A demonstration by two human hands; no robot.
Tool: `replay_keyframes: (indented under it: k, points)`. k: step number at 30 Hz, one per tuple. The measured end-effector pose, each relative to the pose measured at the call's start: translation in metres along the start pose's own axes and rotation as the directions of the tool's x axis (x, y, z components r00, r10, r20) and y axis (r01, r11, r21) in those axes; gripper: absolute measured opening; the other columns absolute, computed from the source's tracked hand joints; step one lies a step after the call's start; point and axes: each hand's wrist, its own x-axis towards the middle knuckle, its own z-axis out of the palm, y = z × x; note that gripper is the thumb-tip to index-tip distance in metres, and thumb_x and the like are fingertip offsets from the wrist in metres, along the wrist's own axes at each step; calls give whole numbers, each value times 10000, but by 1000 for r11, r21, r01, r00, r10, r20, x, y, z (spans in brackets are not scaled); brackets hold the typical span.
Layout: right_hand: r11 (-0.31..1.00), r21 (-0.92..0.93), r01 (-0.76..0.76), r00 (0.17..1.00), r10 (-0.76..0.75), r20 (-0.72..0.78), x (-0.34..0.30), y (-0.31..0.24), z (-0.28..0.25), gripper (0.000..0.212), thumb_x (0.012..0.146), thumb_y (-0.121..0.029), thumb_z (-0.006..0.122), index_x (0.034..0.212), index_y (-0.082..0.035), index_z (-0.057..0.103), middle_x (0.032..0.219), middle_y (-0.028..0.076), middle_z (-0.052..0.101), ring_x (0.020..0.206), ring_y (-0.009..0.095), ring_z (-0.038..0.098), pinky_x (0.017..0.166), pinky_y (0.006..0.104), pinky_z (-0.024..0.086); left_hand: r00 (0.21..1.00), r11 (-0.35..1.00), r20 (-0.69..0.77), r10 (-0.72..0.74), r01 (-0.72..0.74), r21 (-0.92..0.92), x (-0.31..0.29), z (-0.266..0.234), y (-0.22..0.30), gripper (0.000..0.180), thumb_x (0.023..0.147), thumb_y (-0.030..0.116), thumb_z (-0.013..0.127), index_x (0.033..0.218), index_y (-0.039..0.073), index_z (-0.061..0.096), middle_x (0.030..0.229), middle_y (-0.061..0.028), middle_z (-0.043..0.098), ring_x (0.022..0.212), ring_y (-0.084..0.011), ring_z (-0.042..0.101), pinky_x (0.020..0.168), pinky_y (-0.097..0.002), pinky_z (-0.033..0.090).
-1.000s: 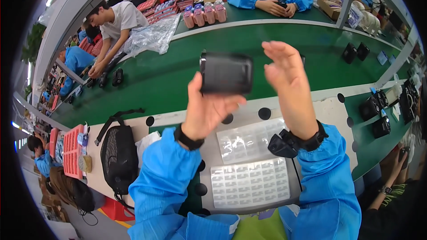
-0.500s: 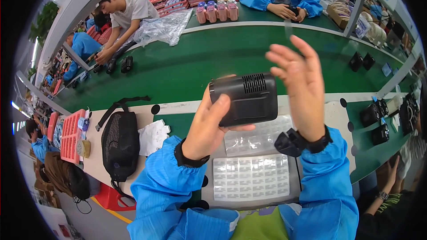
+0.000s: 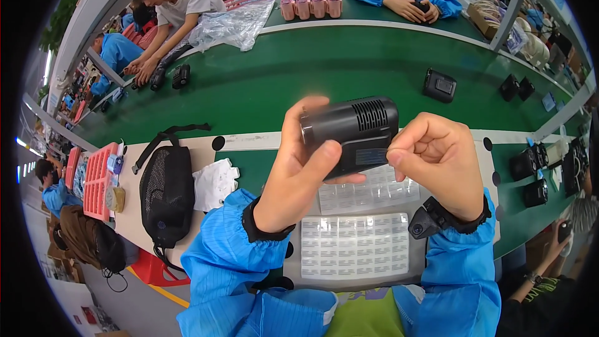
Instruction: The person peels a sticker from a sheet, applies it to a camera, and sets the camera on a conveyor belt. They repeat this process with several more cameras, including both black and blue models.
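My left hand [image 3: 296, 168] is wrapped round a black plastic device [image 3: 352, 122] with a rounded body, a slotted vent and a raised rectangular panel facing me. A small dark, glossy label [image 3: 371, 156] lies against that panel. The thumb and forefinger of my right hand [image 3: 440, 162] pinch together at the label's right end. Below the hands, a sheet of printed labels [image 3: 354, 246] lies on the table, with a second label sheet [image 3: 368, 196] partly hidden behind my hands.
Beyond my hands runs a green conveyor belt [image 3: 268, 81] carrying another black device [image 3: 440, 85]. A black mesh bag [image 3: 167, 196] and a white cloth [image 3: 215, 184] lie left. More black devices [image 3: 535, 190] stand right. Co-workers sit across the belt.
My right hand has come down from its raised, open pose to the device's panel, fingers now pinched. The dark label now shows there. My left hand keeps hold of the device.
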Motion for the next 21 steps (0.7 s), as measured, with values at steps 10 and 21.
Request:
replay_keyframes:
  k: [10, 21]
  points:
    - [998, -68, 6, 1000, -6, 5, 1, 1, -1, 60, 758, 17, 626, 777, 29, 571, 700, 44, 598, 623, 56, 560, 548, 176, 449, 998, 996, -16, 57, -56, 65, 1, 4, -2, 711, 719, -118, 594, 1266, 104, 198, 1180, -136, 389, 1069, -209, 474, 793, -323, 497]
    - [995, -95, 30, 1000, -30, 5, 1, 6, 1, 74, 742, 44, 619, 758, 19, 551, 716, 64, 592, 609, 68, 547, 534, 187, 452, 994, 983, -23, 110, -106, 148, 0, 3, -5, 661, 746, -90, 581, 1247, 102, 195, 1172, -138, 392, 1034, -214, 503, 763, -305, 512]
